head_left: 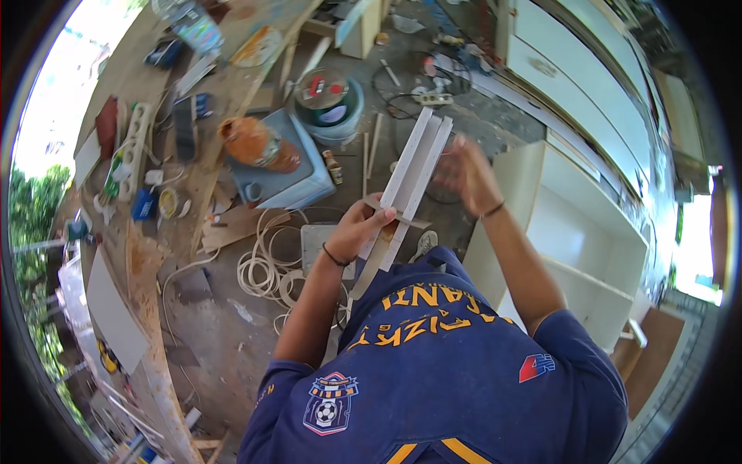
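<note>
White laminate strips (413, 174), long, flat and straight-edged, bundled together and held tilted, upper ends pointing away from the person toward the teal paint bucket (331, 99). Lower ends sit just above the navy shirt (433, 363).

Left hand (357, 230): grip closed around the lower part of the bundle, fingers wrapped over the near edge; dark band at the wrist. A thin brown offcut (398, 213) sticks out crosswise at the grip.

Right hand (466, 172): blurred, beside the upper right edge of the strips; cannot tell whether it touches them or how far the fingers are spread. Dark band at that wrist too.

Room around the strips: bare grey concrete floor (232, 340) open below-left of them, rough and dusty. Coiled pale edge-banding (267, 267) lies loose on the floor left of the strips. Right of the strips, a cream cabinet carcass (587, 232) with open compartments, square edges, smooth faces, close to the right forearm.

Beyond the strips: bucket with round lid, a light blue box (297, 182) carrying an orange crumpled bag (255, 143), a small dark bottle (334, 166) between box and strips. Further left of the box, a long worn wooden tabletop (139, 255), cluttered, edge chipped and raw. White power strip (433, 98) with black cable past the bucket.
</note>
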Demonstrator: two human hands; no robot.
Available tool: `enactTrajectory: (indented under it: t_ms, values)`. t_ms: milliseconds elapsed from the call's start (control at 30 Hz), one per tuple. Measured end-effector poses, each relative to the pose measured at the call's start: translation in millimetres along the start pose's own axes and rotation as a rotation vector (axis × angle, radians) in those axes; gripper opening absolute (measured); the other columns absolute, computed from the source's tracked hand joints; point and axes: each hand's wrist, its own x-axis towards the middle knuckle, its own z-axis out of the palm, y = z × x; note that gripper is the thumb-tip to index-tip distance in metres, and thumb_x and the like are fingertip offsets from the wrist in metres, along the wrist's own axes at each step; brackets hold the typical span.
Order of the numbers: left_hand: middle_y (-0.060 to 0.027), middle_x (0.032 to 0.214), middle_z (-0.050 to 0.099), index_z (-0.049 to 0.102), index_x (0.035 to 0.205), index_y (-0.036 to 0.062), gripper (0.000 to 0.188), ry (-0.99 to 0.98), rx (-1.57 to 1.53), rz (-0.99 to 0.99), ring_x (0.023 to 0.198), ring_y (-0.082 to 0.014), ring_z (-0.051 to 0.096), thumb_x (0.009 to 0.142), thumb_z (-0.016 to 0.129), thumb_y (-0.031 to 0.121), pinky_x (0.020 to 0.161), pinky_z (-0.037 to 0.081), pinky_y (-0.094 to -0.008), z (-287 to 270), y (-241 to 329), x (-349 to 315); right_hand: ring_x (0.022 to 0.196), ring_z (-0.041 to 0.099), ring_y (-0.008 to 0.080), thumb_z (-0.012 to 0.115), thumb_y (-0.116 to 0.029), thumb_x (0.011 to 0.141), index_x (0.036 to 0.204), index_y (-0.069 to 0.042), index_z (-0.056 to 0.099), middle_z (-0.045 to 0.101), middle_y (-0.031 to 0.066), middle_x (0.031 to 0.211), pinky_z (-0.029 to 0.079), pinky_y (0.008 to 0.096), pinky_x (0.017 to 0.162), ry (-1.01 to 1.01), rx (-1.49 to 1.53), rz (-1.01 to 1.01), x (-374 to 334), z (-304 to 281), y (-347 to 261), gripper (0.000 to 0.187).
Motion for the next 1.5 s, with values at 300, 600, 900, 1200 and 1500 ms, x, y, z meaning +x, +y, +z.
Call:
enactTrajectory:
  t_ms: [300,600,900,1200,1500]
  values:
    - [-0.0092,0.107,0.059,0.046,0.121,-0.0049,0.053,-0.156,0.240,-0.110,0.096,-0.0133,0.058,0.086,0.067,0.028,0.083,0.048,-0.0271,116,-4,87,0.114,0.052,0.0260,0.079,-0.021,0.071,0.132,-0.002,0.027,0.051,0.0154,0.121,0.046,0.0403,0.094,-0.159,-0.060,-0.060,-92,-85,-16,0.082]
    - [-0.0127,0.105,0.059,0.045,0.124,-0.0033,0.052,-0.152,0.554,-0.062,0.088,-0.0145,0.061,0.086,0.065,0.027,0.074,0.050,-0.0257,195,-61,111,0.110,0.054,0.0269,0.076,0.000,0.067,0.132,-0.001,0.022,0.052,0.0180,0.117,0.048,0.0410,0.092,0.110,0.175,-0.148,-122,-190,-24,0.085]
    - [-0.0037,0.075,0.053,0.043,0.104,0.0019,0.018,-0.036,0.335,-0.149,0.052,-0.0072,0.046,0.095,0.049,0.017,0.047,0.036,-0.0197,277,-88,105,0.108,0.055,0.0234,0.069,-0.003,0.076,0.130,0.000,0.030,0.055,0.0157,0.115,0.046,0.0343,0.092,0.076,0.494,-0.397,-139,-244,-35,0.067]
    - [-0.0019,0.063,0.053,0.048,0.088,0.0011,0.020,0.054,0.481,-0.082,0.051,-0.0065,0.047,0.096,0.048,0.019,0.046,0.037,-0.0217,319,-107,121,0.096,0.062,0.0264,0.060,-0.021,0.088,0.115,-0.002,0.033,0.057,0.0194,0.105,0.054,0.0376,0.075,0.238,0.662,-0.475,-142,-242,-60,0.042]
    - [-0.0026,0.055,0.049,0.053,0.081,-0.0039,0.032,0.021,0.761,0.037,0.049,-0.0087,0.040,0.097,0.046,0.023,0.047,0.033,-0.0276,328,-103,115,0.092,0.064,0.0274,0.060,-0.016,0.089,0.111,-0.001,0.031,0.056,0.0190,0.104,0.055,0.0377,0.075,0.340,0.589,-0.560,-140,-241,-46,0.039]
